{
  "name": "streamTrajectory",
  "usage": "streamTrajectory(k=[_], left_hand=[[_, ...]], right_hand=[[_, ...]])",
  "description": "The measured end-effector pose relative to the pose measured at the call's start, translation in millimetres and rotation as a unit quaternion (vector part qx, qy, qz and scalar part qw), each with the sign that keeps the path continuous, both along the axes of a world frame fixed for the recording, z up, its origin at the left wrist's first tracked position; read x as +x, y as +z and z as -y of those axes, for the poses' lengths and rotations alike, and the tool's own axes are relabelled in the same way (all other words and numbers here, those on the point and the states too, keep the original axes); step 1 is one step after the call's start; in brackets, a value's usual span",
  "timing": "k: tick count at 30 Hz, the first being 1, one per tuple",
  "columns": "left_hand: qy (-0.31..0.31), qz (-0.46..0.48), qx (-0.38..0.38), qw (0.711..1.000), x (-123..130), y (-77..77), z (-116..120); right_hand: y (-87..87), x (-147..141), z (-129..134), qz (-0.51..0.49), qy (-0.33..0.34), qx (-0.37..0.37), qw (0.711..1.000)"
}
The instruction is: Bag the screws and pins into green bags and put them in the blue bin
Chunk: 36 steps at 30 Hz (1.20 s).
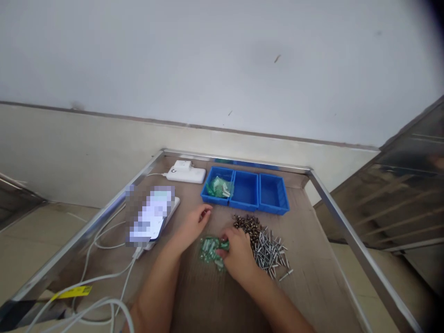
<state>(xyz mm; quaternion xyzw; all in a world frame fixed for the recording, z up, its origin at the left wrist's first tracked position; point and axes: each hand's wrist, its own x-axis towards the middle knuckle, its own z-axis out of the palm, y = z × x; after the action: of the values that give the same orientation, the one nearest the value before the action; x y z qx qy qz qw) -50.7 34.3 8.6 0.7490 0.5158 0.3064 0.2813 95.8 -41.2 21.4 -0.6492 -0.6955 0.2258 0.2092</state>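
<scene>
My right hand (pixel 237 254) rests on a heap of small green parts (pixel 208 253), with its fingertips pinching a green piece at the heap's right side. Just beyond that hand lies a pile of small brown-gold metal pieces (pixel 248 229), and silver blind rivets (pixel 268 252) spread out to its right. My left hand (pixel 196 225) hovers with curled fingers near the front of a blue three-compartment parts bin (pixel 244 190). Whether it holds something small is hidden. Only the bin's left compartment has contents, a clump of green parts (pixel 218 187).
The parts lie on a brown board (pixel 312 277) framed by a steel rim (pixel 236 162). To the left are a blurred phone (pixel 151 215) on a white power bank (pixel 171 208), a white charger (pixel 185 173), and white cables (pixel 104 277). A wall stands behind.
</scene>
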Motion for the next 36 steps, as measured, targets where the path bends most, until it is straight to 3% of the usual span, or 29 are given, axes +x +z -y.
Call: streamTrajectory(k=[5, 10, 14, 18, 22, 25, 30, 36], left_hand=[[-0.007, -0.014, -0.001, 1.000, 1.7, -0.9, 0.4], [-0.026, -0.010, -0.010, 1.000, 8.0, 6.8, 4.7], [-0.053, -0.013, -0.023, 0.998, 14.4, 14.9, 9.4], [-0.097, -0.021, -0.013, 0.995, 15.2, 13.5, 12.6], [-0.174, -0.061, -0.036, 0.982, 10.9, 5.0, 14.4], [-0.202, -0.077, -0.035, 0.976, 7.6, -1.1, 14.3], [-0.192, -0.084, -0.026, 0.978, 7.9, -4.3, 13.0], [-0.163, -0.051, -0.017, 0.985, 16.3, -12.9, 11.2]], right_hand=[[-6.3, 16.1, -12.7, -0.107, -0.067, 0.065, 0.990], [-4.3, 32.8, -22.2, -0.216, -0.148, 0.091, 0.961], [-1.6, 41.4, -25.3, -0.259, -0.209, 0.094, 0.938], [-0.8, 46.1, -27.1, -0.277, -0.233, 0.100, 0.927], [-5.2, 50.4, -29.9, -0.257, -0.233, 0.096, 0.933], [-9.8, 51.3, -31.3, -0.195, -0.206, 0.104, 0.953], [-14.3, 45.7, -29.9, -0.094, -0.131, 0.114, 0.980], [-14.9, 42.4, -28.0, -0.113, -0.122, 0.086, 0.982]])
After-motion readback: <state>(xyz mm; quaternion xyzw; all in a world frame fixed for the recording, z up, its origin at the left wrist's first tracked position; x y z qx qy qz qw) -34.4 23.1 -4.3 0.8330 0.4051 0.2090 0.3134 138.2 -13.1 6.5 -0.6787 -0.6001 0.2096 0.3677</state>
